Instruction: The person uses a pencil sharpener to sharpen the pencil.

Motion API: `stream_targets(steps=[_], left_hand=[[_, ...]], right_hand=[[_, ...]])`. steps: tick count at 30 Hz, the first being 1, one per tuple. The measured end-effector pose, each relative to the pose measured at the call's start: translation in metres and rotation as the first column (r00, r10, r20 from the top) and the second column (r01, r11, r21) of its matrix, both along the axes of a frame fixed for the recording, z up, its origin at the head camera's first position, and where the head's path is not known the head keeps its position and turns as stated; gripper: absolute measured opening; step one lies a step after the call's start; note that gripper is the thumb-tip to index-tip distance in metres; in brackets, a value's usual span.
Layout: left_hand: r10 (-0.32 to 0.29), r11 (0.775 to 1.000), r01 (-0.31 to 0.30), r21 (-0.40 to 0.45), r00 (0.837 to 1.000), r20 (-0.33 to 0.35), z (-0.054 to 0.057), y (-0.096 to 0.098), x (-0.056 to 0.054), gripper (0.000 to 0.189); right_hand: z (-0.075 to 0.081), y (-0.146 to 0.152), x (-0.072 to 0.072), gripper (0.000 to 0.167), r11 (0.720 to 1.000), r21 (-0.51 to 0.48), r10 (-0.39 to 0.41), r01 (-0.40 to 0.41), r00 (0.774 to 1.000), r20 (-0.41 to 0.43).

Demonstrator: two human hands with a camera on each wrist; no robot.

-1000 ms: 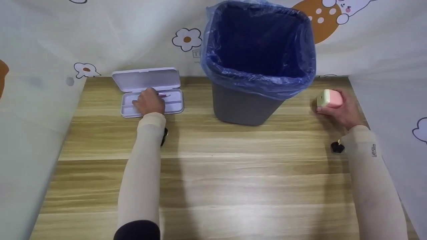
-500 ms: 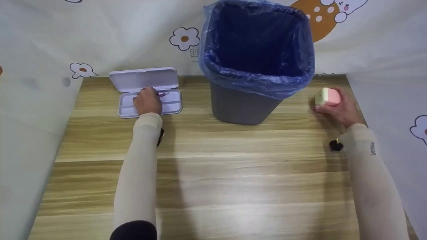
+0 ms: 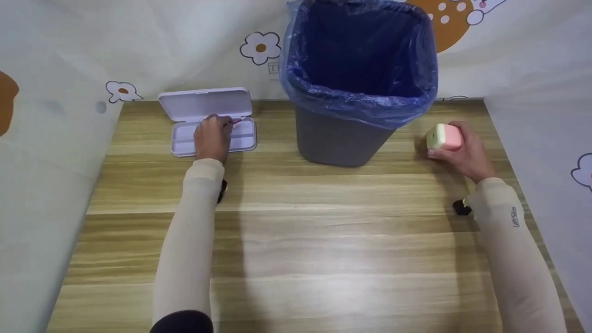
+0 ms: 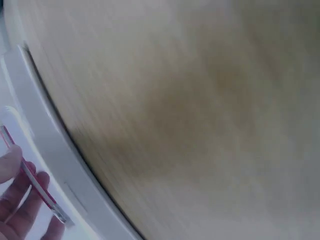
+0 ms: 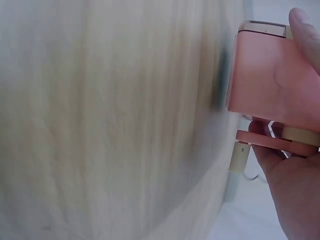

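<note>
My left hand (image 3: 212,139) pinches a slim red-and-silver pencil (image 4: 41,190) between thumb and fingers, over the open pencil case (image 3: 184,147). The case is pale lilac, its lid (image 3: 206,103) standing raised at the back. In the head view the pencil's end (image 3: 237,121) sticks out to the right of the fingers; the hand hides the rest. At the far right, my right hand (image 3: 471,156) grips a pink and cream crank pencil sharpener (image 3: 449,137). The crank handle (image 5: 240,156) shows below its pink body in the right wrist view.
A grey bin (image 3: 340,138) lined with a blue bag (image 3: 370,108) stands between the hands at the back of the wooden table (image 3: 314,240). Pale printed sheeting (image 3: 194,41) encloses the back and both sides.
My left hand has turned and raised the pencil slightly from the case. My right hand has shifted a little to the left with the sharpener.
</note>
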State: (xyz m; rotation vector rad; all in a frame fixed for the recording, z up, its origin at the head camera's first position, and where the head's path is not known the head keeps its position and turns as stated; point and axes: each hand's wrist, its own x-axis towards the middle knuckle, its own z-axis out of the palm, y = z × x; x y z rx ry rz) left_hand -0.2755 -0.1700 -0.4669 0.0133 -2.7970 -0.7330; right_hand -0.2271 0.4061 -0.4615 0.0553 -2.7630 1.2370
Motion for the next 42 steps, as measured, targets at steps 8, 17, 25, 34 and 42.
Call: stream_targets(steps=[8,17,25,34,42], left_hand=[[-0.093,0.981,0.108,0.162,0.99,-0.103,-0.001,0.016,0.016,0.011],[-0.271,0.917,0.305,0.258,0.949,-0.16,0.005,0.038,0.038,0.011],[-0.443,0.782,0.455,0.427,0.887,-0.134,0.004,0.06,0.06,0.012],[-0.551,0.666,0.56,0.493,0.815,-0.18,0.014,0.085,0.079,0.012],[-0.603,0.63,0.589,0.507,0.782,-0.159,0.009,0.11,0.092,0.014]], right_hand=[[0.004,-0.02,0.019,0.078,0.999,-0.003,0.049,-0.049,0.998,-0.031],[0.029,-0.058,0.053,0.071,0.988,0.0,0.154,-0.154,0.988,-0.028],[0.01,-0.062,0.061,0.075,0.979,0.014,0.203,-0.203,0.979,-0.025],[0.006,-0.086,0.077,0.075,0.972,-0.021,0.232,-0.233,0.972,-0.035],[0.002,-0.11,0.082,0.076,0.961,-0.039,0.272,-0.273,0.962,-0.02]])
